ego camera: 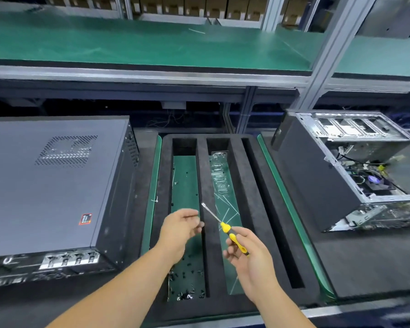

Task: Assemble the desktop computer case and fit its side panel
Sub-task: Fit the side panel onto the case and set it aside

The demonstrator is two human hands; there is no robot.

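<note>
Both hands blurred: right hand [251, 252] grips screwdriver [223, 227]; left hand's [178, 233] pinch unclear.

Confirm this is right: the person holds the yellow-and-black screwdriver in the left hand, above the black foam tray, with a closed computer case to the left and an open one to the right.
Wrong in one respect: the yellow-and-black screwdriver is in the right hand, not the left hand, as the head view shows. The rest holds: it is above the black foam tray, with the closed computer case to the left and the open computer case to the right.
</note>
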